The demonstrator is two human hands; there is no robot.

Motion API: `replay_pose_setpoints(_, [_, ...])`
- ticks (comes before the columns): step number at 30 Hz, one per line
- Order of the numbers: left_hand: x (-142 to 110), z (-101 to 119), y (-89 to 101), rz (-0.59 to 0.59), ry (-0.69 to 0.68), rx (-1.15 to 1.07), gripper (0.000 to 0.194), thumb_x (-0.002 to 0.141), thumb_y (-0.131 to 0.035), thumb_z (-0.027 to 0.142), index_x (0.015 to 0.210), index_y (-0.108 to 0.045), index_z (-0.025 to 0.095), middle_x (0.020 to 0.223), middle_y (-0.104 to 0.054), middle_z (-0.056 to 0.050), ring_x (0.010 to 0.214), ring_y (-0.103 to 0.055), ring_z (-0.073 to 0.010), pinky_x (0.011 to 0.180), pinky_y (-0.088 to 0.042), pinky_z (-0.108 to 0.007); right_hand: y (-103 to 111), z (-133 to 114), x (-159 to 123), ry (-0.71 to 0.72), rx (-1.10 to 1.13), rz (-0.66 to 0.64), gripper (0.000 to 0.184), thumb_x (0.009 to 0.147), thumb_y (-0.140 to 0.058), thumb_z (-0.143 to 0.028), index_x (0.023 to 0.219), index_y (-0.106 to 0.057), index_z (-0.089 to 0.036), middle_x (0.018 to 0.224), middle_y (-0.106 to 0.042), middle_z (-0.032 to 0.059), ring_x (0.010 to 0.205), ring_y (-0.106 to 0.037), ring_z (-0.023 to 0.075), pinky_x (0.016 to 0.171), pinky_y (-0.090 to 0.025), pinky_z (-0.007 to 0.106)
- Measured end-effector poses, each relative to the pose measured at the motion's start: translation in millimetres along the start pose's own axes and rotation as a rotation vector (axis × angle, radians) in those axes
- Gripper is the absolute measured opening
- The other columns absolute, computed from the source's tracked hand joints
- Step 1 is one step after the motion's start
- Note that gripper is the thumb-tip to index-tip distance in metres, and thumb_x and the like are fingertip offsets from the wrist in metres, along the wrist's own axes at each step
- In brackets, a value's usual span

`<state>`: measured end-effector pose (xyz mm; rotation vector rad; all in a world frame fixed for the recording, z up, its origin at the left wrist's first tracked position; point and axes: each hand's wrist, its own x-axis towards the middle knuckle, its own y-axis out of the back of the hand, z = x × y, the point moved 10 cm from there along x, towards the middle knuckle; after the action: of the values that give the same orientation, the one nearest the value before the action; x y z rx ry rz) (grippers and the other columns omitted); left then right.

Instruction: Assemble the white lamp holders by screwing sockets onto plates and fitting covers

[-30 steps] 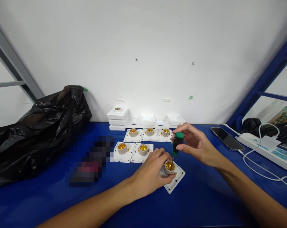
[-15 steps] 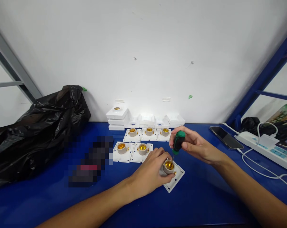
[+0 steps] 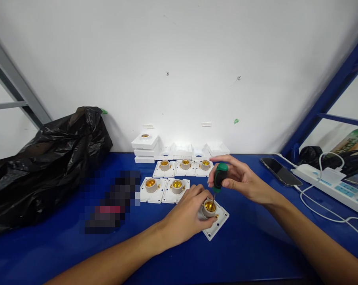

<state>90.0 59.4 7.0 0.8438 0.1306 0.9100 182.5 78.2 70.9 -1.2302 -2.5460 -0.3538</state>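
Note:
A lamp socket (image 3: 209, 214) with a brass-coloured inside and a square white base plate (image 3: 222, 222) lies turned at an angle on the blue table. My left hand (image 3: 190, 209) grips its round body from the left, thumb in front and fingers behind. In my right hand (image 3: 239, 178) is a screwdriver (image 3: 220, 177) with a green and black handle, held upright between thumb and fingers. Its shaft reaches down into the socket; the tip is hidden inside. Behind my left hand sit two more sockets on plates, one of them the near socket (image 3: 177, 186).
Three sockets on plates (image 3: 185, 164) form a back row before stacked white covers (image 3: 145, 145) at the wall. A black plastic bag (image 3: 48, 170) and a blurred-out object (image 3: 113, 206) lie left. On the right are a phone (image 3: 280, 171), a power strip (image 3: 336, 188) and white cables.
My right index finger has lifted and stretched out, while thumb and other fingers stay at the screwdriver handle. The left hand and the socket keep their place; the view shifts slightly.

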Motion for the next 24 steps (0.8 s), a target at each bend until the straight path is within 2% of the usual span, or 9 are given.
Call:
replay_pose_setpoints(3, [0.3, -1.2, -0.9, -0.004, 0.008, 0.003, 0.031, 0.080, -0.082, 0.019, 0.100, -0.060, 0.022, 0.112, -0.060, -0.004, 0.110, -0.055, -0.0270, 0.097, -0.046, -0.041, 0.5, -3.9, 0.2, 0.033, 0.008, -0.027, 0.032, 0.098, -0.068, -0.023, 0.128, -0.060, -0.029, 0.107, -0.071, 0.0029, 0.098, -0.071, 0.0155, 0.085, -0.055, 0.032])
replay_pose_setpoints(6, [0.2, -1.2, -1.8, -0.006, 0.000, -0.001, 0.029, 0.080, -0.081, 0.019, 0.099, -0.059, 0.022, 0.114, -0.061, -0.004, 0.114, -0.054, -0.0279, 0.099, -0.045, -0.042, 0.5, -4.7, -0.5, 0.018, 0.018, -0.057, 0.027, 0.099, -0.065, -0.025, 0.126, -0.061, -0.028, 0.112, -0.071, 0.0048, 0.102, -0.071, 0.0177, 0.088, -0.054, 0.035])
replay_pose_setpoints(10, [0.0, -1.3, -1.6, -0.001, -0.002, 0.000, 0.032, 0.080, -0.082, 0.019, 0.102, -0.059, 0.023, 0.118, -0.061, -0.005, 0.114, -0.055, -0.0280, 0.100, -0.044, -0.042, -4.5, -3.6, -2.2, -0.016, 0.040, -0.111, 0.034, 0.103, -0.059, -0.029, 0.137, -0.055, -0.030, 0.124, -0.067, 0.0079, 0.111, -0.069, 0.0200, 0.096, -0.053, 0.040])
replay_pose_setpoints(16, [0.9, -0.6, -0.6, -0.004, 0.010, 0.010, 0.031, 0.080, -0.082, 0.018, 0.101, -0.060, 0.022, 0.111, -0.060, -0.004, 0.108, -0.056, -0.0268, 0.095, -0.047, -0.041, -3.3, -4.9, 0.9, 0.047, 0.024, -0.032, 0.030, 0.097, -0.068, -0.019, 0.125, -0.062, -0.030, 0.107, -0.071, 0.0020, 0.096, -0.072, 0.0145, 0.084, -0.057, 0.030])
replay_pose_setpoints(21, [0.7, -0.1, -0.5, 0.002, -0.008, 0.010, 0.029, 0.079, -0.083, 0.018, 0.095, -0.059, 0.022, 0.114, -0.061, -0.005, 0.113, -0.056, -0.0279, 0.099, -0.045, -0.042, -2.3, -4.6, 1.3, 0.013, -0.008, -0.012, 0.039, 0.102, -0.061, -0.026, 0.140, -0.054, -0.029, 0.119, -0.070, 0.0076, 0.103, -0.071, 0.0171, 0.091, -0.057, 0.035])
replay_pose_setpoints(24, [0.6, -0.5, 0.1, 0.010, -0.010, 0.014, 0.031, 0.080, -0.082, 0.018, 0.100, -0.060, 0.023, 0.116, -0.061, -0.005, 0.113, -0.056, -0.0278, 0.100, -0.046, -0.042, -4.3, -3.4, 0.6, 0.005, 0.019, -0.052, 0.036, 0.101, -0.062, -0.026, 0.136, -0.057, -0.029, 0.119, -0.071, 0.0071, 0.104, -0.072, 0.0171, 0.091, -0.057, 0.035])
